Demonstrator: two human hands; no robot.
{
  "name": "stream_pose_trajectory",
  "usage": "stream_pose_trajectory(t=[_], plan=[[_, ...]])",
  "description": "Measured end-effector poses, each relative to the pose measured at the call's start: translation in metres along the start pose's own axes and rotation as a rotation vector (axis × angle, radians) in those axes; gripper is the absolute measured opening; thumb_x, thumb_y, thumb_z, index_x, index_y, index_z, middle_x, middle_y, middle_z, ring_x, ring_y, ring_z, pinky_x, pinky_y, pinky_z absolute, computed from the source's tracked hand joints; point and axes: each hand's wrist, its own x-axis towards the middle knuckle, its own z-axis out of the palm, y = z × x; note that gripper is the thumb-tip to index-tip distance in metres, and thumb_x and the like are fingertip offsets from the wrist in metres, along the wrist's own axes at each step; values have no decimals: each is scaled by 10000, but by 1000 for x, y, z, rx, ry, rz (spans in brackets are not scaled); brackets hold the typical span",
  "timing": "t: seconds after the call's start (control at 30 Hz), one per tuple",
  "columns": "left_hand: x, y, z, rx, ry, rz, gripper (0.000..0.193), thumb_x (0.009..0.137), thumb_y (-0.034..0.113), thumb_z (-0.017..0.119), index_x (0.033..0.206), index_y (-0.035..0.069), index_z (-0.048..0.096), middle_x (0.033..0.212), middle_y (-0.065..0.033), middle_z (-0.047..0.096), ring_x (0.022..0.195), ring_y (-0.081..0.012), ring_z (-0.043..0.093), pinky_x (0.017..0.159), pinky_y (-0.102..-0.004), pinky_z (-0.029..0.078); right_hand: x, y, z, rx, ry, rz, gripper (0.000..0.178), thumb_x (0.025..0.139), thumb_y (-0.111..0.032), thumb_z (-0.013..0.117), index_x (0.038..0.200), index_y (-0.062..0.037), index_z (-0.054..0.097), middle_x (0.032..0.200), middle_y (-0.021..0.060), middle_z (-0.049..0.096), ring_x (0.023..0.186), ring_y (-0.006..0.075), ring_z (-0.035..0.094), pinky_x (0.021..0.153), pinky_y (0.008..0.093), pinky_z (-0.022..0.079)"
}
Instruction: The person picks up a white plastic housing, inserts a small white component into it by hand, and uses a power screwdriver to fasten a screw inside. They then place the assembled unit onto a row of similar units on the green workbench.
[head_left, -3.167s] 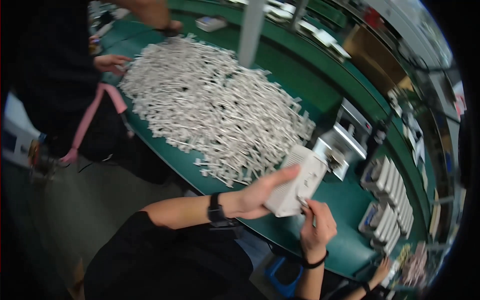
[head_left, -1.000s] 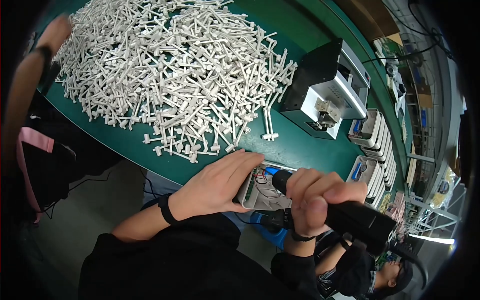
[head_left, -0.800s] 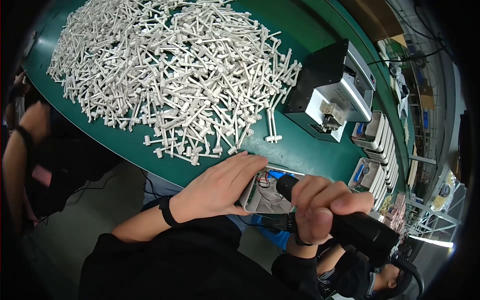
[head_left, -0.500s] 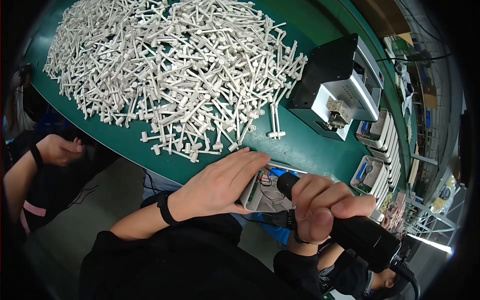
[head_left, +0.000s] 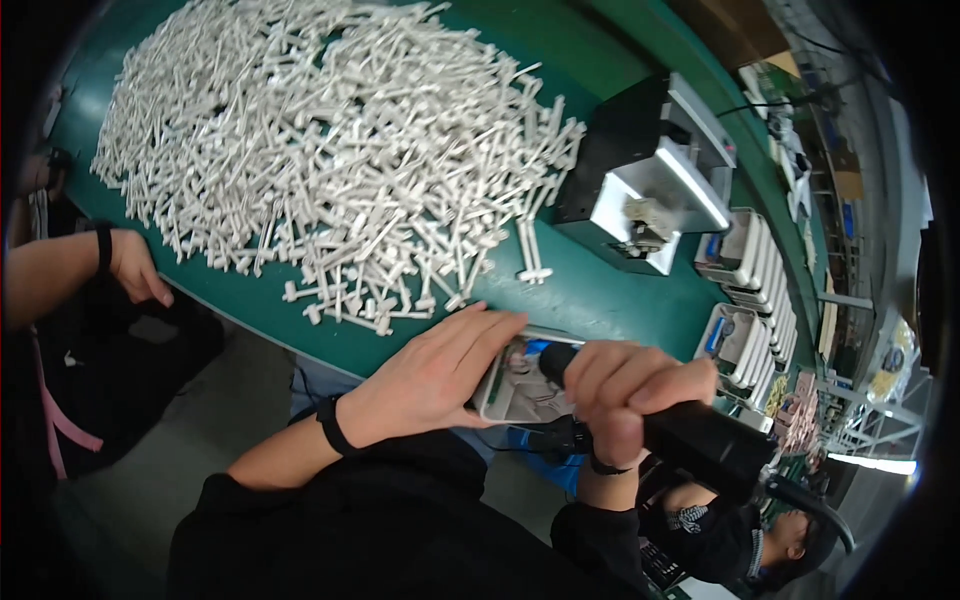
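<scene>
At the counter's (head_left: 590,300) edge, left hand (head_left: 432,368) holds the open box (head_left: 532,404); right hand (head_left: 635,390) now grips a black tool (head_left: 710,450), so work is inside.

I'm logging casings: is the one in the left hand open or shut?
Open: the casing shows its inside, including a blue part.

Black tool (head_left: 708,448), pale grey box (head_left: 525,409)

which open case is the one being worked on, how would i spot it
Start from the green table and its big heap of white plastic parts. At the table's near edge, below the heap's right side, the left hand clasps a pale case. Unlike the rows of similar cases, it has a black tool pointing into it.
</scene>
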Motion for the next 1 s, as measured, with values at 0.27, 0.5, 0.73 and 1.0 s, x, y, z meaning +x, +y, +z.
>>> stream_pose_trajectory(t=[0.27, 0.5, 0.73, 1.0], plan=[[2, 29, -7, -306, -76, -284, 1010, 794, 379, 844, 1568, -9, 323, 1515, -207, 455, 1421, -358, 459, 1214, -423, 383, 77, -21, -100, -218, 387, -143, 728, 970, -580, 680, 1460, -89, 459, 1090, 78, 613, 863, 158, 581, 768, 356, 538], [28, 39, 22, -1709, 21, -471, 991, 878, 509, 723, 1620, 37, 266, 1591, -164, 412, 1471, -331, 423, 1255, -477, 328, 138, -7, -168, -726, 527, -160, 496, 1080, -479, 570, 1286, -29, 608, 1072, 49, 631, 930, 188, 591, 802, 359, 502], [28, 47, 42, -1600, -122, -431, 982, 855, 469, 757, 1605, 40, 289, 1548, -153, 469, 1443, -331, 459, 1264, -520, 307, 123, 60, -171, -847, 330, -78, 523, 1016, -252, 657, 1443, 26, 542, 1280, 231, 635, 1157, 335, 635, 1016, 428, 488], [57, 47, 61, -1319, 163, -352, 915, 874, 375, 796, 1584, 49, 320, 1498, -150, 500, 1396, -317, 506, 1219, -502, 374, 5, -26, -124, -809, 150, -193, 561, 904, -175, 790, 1406, -28, 587, 1205, 154, 666, 881, 312, 656, 793, 372, 544]])
